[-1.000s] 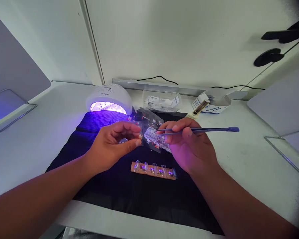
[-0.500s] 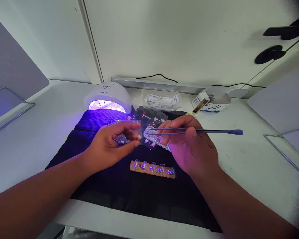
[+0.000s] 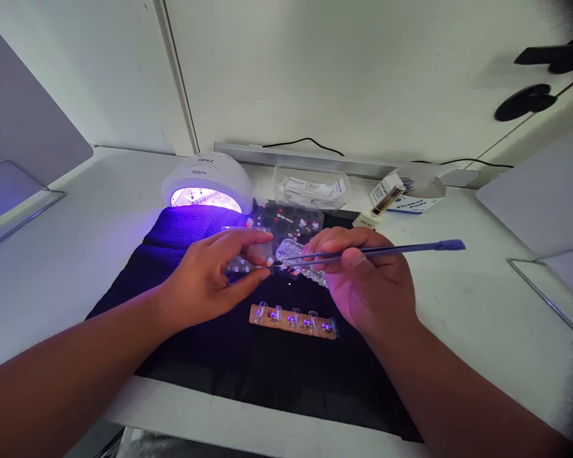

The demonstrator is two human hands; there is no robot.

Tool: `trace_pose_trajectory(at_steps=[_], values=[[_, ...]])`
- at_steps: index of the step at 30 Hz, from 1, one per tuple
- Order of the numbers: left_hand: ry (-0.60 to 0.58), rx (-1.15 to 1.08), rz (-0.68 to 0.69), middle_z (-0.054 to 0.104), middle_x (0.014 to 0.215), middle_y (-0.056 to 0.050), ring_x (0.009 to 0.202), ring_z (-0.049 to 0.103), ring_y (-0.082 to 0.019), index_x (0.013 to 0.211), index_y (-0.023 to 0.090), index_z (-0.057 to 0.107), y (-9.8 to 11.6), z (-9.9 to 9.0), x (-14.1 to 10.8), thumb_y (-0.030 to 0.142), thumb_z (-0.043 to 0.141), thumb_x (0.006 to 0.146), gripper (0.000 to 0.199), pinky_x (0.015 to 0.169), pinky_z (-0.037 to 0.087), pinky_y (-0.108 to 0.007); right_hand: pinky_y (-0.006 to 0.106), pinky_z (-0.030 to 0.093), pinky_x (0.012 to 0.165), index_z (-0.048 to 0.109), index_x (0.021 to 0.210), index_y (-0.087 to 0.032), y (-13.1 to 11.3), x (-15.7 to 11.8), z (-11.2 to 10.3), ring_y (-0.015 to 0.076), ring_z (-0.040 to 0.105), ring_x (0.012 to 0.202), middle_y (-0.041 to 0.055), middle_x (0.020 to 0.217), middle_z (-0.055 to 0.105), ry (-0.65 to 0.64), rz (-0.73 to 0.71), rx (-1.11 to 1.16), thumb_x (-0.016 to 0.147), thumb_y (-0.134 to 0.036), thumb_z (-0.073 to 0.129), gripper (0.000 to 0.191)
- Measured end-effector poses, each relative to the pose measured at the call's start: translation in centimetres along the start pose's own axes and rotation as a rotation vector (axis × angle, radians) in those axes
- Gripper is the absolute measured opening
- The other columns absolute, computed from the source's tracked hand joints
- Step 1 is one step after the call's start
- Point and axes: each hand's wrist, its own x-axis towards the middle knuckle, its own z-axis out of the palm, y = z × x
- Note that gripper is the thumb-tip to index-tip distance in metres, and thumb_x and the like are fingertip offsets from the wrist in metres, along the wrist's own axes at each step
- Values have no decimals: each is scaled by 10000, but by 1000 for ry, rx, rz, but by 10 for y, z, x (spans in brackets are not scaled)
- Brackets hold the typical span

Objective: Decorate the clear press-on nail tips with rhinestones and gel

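Note:
My left hand (image 3: 214,273) pinches a clear sticker sheet (image 3: 269,250) by its edge, between thumb and fingers. My right hand (image 3: 370,273) is closed around slim tweezers (image 3: 410,249). Their tips reach a small light sticker (image 3: 270,261) at the sheet's edge, close by my left thumb; whether they grip it I cannot tell. Below both hands, a wooden strip (image 3: 282,325) bears several clear nail tips (image 3: 293,317) with shiny purple-lit spots. Behind my right fingers lies a clear compartment case (image 3: 318,276), partly hidden. A dark sheet with printed figures (image 3: 289,219) is behind it.
A lit white nail lamp (image 3: 205,181) stands at the back left. Behind the black cloth (image 3: 267,375) are a clear tub of packets (image 3: 310,184), an alcohol pad box (image 3: 415,200) and a small bottle (image 3: 370,219) with a gold-banded cap. Wire stands flank the white table.
The tweezers have tilted and their tips have moved left and down to the sticker at the sheet's edge. My left hand keeps its hold on the sheet.

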Motion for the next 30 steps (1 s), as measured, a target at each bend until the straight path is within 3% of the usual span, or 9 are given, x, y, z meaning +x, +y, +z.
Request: trace_pose_trajectory(at_steps=[8,16,24,30], values=[[26,-118,-112,727,823,-13,746,688,-121,1089,177,664,1,2,0,170,708,827,266,748,569,-228,338,529,638,767,842,-279,-6,-3,4,178,632,723,13,704,642,16,-72,-83,850,-401,711,134],[20,-8,-19,722,826,-9,724,671,-116,1031,193,695,5,-3,2,162,714,827,207,706,548,-226,331,475,639,768,945,-294,-6,-9,2,170,598,750,25,811,660,-66,-135,-182,891,-343,665,126],[35,43,-48,742,846,-1,753,685,-138,1015,234,719,5,-3,1,195,693,849,173,721,551,-253,355,494,643,766,933,-302,-6,-10,2,184,596,744,30,786,657,-71,-158,-206,891,-355,660,126],[37,69,20,688,806,-3,742,645,-116,1047,183,693,5,-3,3,120,673,847,211,735,534,-241,380,507,693,766,954,-306,-6,-11,2,196,623,777,31,811,657,-89,-175,-230,894,-338,654,131]])
